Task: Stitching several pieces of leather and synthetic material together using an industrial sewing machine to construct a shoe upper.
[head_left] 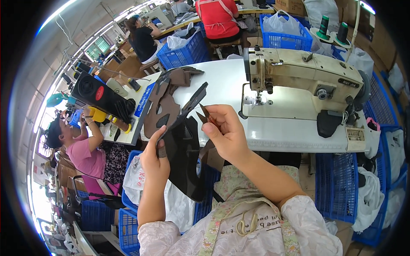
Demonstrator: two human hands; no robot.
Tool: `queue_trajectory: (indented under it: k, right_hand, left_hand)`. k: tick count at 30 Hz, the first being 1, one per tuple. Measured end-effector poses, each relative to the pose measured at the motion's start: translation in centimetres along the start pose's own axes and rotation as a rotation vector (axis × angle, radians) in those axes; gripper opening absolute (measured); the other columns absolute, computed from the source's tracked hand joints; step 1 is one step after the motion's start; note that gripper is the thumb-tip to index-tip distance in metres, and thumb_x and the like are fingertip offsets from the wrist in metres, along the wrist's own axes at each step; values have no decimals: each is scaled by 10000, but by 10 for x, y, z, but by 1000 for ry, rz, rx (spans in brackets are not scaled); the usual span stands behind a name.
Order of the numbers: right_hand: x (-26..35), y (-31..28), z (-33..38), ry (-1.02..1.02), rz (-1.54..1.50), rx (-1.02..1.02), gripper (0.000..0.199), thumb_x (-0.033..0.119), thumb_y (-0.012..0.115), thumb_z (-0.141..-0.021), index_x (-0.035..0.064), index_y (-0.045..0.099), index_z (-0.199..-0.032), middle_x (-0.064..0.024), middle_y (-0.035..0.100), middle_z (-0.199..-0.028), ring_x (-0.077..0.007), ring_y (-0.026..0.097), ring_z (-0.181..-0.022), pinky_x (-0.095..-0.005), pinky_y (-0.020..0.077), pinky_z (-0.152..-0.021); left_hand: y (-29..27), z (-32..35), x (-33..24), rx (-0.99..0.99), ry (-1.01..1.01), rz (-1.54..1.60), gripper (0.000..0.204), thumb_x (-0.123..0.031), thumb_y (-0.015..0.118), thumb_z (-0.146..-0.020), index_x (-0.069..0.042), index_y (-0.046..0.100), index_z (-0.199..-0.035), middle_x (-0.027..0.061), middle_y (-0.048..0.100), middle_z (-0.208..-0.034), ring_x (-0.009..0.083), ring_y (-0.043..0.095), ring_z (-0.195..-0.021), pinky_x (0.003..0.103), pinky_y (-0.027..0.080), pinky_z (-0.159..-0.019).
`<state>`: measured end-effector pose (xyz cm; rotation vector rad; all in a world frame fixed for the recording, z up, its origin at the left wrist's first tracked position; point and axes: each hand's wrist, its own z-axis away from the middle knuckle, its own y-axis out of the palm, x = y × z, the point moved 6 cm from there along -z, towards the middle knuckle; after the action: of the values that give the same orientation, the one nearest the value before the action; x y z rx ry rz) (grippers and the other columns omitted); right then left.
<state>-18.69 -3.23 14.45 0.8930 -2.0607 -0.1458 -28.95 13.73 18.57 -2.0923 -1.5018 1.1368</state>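
My left hand [154, 160] grips dark shoe-upper pieces [184, 160], thumb on top, and they hang down past the table's front edge. My right hand [225, 132] is closed around small thread snips [203, 114], whose two pointed blades are apart and face the upper's edge. Whether the blades touch the material I cannot tell. Behind the held work, brown cut shoe-upper pieces [162, 112] lie in a loose stack on the white sewing table [222, 81].
A sewing machine [299, 79] stands on the table's right side. Thread cones [323, 27] rise behind it. Blue crates [336, 185] flank the table. A black speaker-like box [99, 96] sits on the left table. A person in pink [87, 155] works at the left; others sit farther back.
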Motion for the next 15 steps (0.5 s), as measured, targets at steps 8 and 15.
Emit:
queue_trajectory:
  k: [8,15]
  right_hand:
    - [0,-1,0,-100,27,-16,352,198,687,-928,3,538,-1180,-12,596,-858,-47,495,-714,-198,423,-642]
    - [10,-7,-6,-220,192,-58,317,167,709,-905,4,585,-1147,-28,599,-809,-61,509,-667,-206,421,-597]
  left_hand:
    - [4,3,-1,-7,4,11,252,-112,495,-995,-49,614,-1208,154,705,-984,255,696,-833,297,504,-741]
    - [7,6,0,3,-40,49,251,-150,511,-998,-35,612,-1196,168,699,-952,264,698,-850,310,505,-759]
